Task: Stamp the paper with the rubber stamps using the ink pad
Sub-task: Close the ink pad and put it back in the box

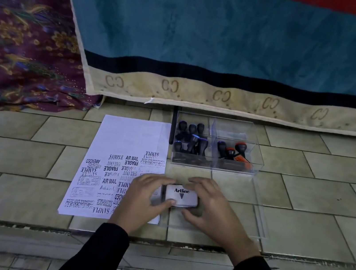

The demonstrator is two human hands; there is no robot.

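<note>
Head view: a person in black sleeves is kneeling or sitting at a tiled floor (302, 196), both hands working on the ink pad (182, 196). The left hand (141, 195) is grasping the pad's left end, thumb curling onto the near edge. The right hand (210, 206) is grasping the right end, fingers hooking over the far edge and thumb tucking under the near side. The pad's white lid, reading "Artline", is facing up and looking closed; I cannot tell if the pad is resting or slightly lifted. The pad is sitting just beside the right edge of the paper (124, 145), near the person, over a flat clear lid (259, 217) lying on the tiles. The paper is already carrying many black prints such as SAMPLE, AIR MAIL, FRAGILE and EXPRESS, mostly on its near half. Behind the pad a clear box (232, 168) with 2 compartments is holding the rubber stamps: black-handled stamps (191, 141) crowding the left compartment, orange-trimmed stamps (237, 151) in the right. A teal blanket (234, 38) is hanging behind, with a patterned purple cloth (24, 40) to its left.
</note>
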